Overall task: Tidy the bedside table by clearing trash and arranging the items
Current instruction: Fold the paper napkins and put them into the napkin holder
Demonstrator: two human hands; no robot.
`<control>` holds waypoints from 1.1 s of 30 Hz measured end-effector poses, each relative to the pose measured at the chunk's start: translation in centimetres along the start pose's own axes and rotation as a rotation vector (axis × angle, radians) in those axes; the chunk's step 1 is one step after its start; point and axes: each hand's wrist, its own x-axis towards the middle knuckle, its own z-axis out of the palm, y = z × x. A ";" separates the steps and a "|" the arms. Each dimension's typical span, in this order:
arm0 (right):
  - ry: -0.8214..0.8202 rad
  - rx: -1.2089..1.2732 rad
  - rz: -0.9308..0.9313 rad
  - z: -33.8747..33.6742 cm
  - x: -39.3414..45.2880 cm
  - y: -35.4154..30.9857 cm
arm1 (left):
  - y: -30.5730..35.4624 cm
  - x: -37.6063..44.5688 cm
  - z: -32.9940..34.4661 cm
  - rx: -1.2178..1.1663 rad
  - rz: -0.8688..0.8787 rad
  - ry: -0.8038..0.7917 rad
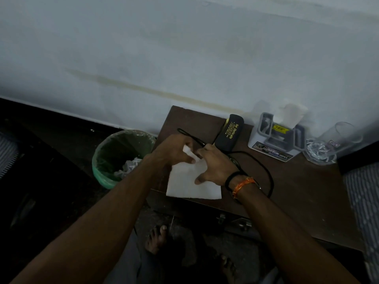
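Observation:
A white paper napkin [190, 183] lies near the front left edge of the brown bedside table [303, 193]. My left hand [174, 149] pinches a folded-up corner of the napkin between thumb and fingers. My right hand [215, 167] rests on the napkin with fingers spread, thumb pressing the sheet down. A black spectacle case [230, 133] with yellow lettering lies just beyond my right hand. A black cable [266, 173] loops across the table, and one thin end [188, 135] runs behind my hands.
A green-lined bin [121, 156] with crumpled paper inside stands on the floor left of the table. A grey tissue holder [276, 138] and a clear glass [330, 144] stand at the back right by the wall. A striped bed edge [365, 206] borders the right.

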 end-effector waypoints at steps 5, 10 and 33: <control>0.086 0.015 0.011 -0.5 -0.6 0.1 | -0.8 -0.6 -2.2 -0.073 -0.126 -0.108; 0.202 0.160 0.056 -1.2 -1.3 -0.4 | -1.9 -3.2 -4.6 -0.446 -0.165 -0.074; 0.299 1.492 0.205 -3.8 -2.1 -0.2 | 1.2 -2.0 -4.4 -1.215 -0.384 0.205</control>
